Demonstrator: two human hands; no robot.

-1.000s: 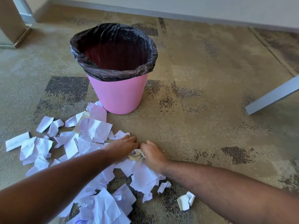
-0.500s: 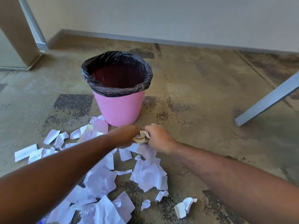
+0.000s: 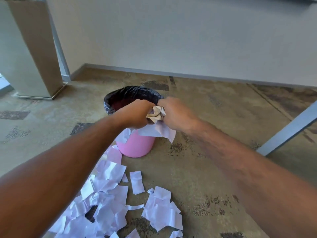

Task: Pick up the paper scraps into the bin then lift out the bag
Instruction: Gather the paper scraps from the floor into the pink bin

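Note:
A pink bin (image 3: 137, 146) lined with a black bag (image 3: 120, 95) stands on the carpet. Over its near rim, my left hand (image 3: 135, 114) and my right hand (image 3: 176, 112) together grip a bundle of paper scraps (image 3: 157, 114), crumpled beige on top with white sheets hanging below. Several white scraps on the floor (image 3: 109, 203) spread from the bin's base toward me at lower left. Both hands hide the front of the bin's rim.
A grey table leg (image 3: 288, 129) slants across the floor at the right. A beige pillar (image 3: 30, 48) with a metal foot stands at the back left. A wall with a skirting board (image 3: 171, 74) runs behind the bin.
Both hands have gathered a bundle of scraps from the floor and lifted it up and forward to the bin's rim. The view has tilted upward.

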